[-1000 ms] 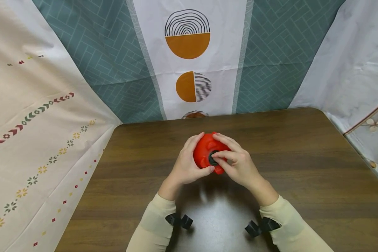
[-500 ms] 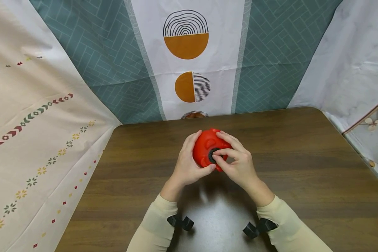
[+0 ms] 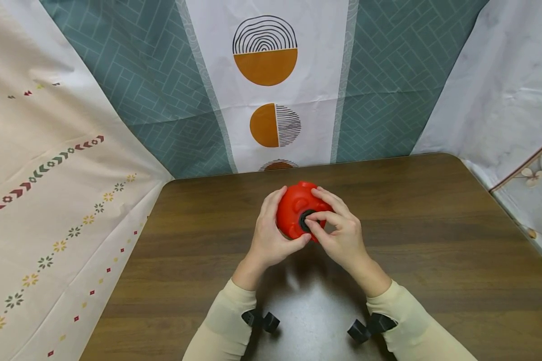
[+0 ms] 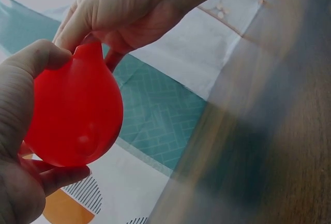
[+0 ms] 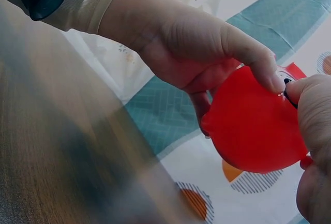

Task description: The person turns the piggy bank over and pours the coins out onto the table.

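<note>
A rounded red piggy bank (image 3: 293,208) with stubby bumps is held over the wooden table, its underside with a round black plug (image 3: 303,220) turned toward the head camera. My left hand (image 3: 273,238) grips its left side, thumb along the near edge and fingers round the far side. My right hand (image 3: 347,231) pinches at the black plug with thumb and index finger, while its other fingers rest on the body's right side. In the left wrist view the smooth red body (image 4: 77,110) hides the plug. A white patch with black marks (image 5: 285,79) shows in the right wrist view.
The brown wooden table (image 3: 185,260) spreads beneath both forearms. Patterned cloths hang behind it, with a teal and white one (image 3: 379,100) at the back and a cream one (image 3: 72,210) on the left. Black wrist cameras (image 3: 271,322) sit on both sleeves.
The piggy bank has shifted slightly away from me and tilted, with both hands moving along with it. The right fingers stay at the black plug.
</note>
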Available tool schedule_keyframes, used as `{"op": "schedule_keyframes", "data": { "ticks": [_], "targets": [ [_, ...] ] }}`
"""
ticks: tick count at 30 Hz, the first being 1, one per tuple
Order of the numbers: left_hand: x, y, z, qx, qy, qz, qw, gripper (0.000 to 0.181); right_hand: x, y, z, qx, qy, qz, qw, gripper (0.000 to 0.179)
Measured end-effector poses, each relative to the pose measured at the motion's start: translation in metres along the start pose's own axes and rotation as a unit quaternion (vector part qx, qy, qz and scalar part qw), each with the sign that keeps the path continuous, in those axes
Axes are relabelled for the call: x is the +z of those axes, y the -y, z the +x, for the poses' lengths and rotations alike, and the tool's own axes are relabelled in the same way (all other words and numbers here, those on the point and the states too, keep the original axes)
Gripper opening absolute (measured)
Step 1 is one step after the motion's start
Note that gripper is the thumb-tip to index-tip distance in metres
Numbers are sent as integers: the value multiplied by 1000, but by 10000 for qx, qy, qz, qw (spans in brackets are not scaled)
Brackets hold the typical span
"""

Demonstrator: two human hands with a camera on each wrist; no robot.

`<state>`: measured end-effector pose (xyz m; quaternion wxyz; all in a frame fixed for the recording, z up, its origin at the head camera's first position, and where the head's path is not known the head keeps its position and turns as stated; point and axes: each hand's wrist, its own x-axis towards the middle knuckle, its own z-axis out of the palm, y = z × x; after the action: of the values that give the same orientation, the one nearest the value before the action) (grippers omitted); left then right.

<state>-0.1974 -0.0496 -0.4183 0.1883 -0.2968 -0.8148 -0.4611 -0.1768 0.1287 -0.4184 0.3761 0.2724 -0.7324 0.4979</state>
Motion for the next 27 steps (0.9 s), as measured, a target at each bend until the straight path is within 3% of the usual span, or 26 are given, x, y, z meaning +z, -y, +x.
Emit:
{"op": "schedule_keyframes", "data": {
  "ticks": [10,20,27],
  "targets": [
    [-1,0,0,82,-123,-1,9999,93,-1,5,3,-18,-11,9,10000,19],
    [-2,1,0,65,-180,97,9998,93,-6,39,18,-71,-257,253,9993,17],
    [-6,2,0,84,-317,107,9994,94,-15,39,23,100,-429,147,9989,15]
  ]
}}
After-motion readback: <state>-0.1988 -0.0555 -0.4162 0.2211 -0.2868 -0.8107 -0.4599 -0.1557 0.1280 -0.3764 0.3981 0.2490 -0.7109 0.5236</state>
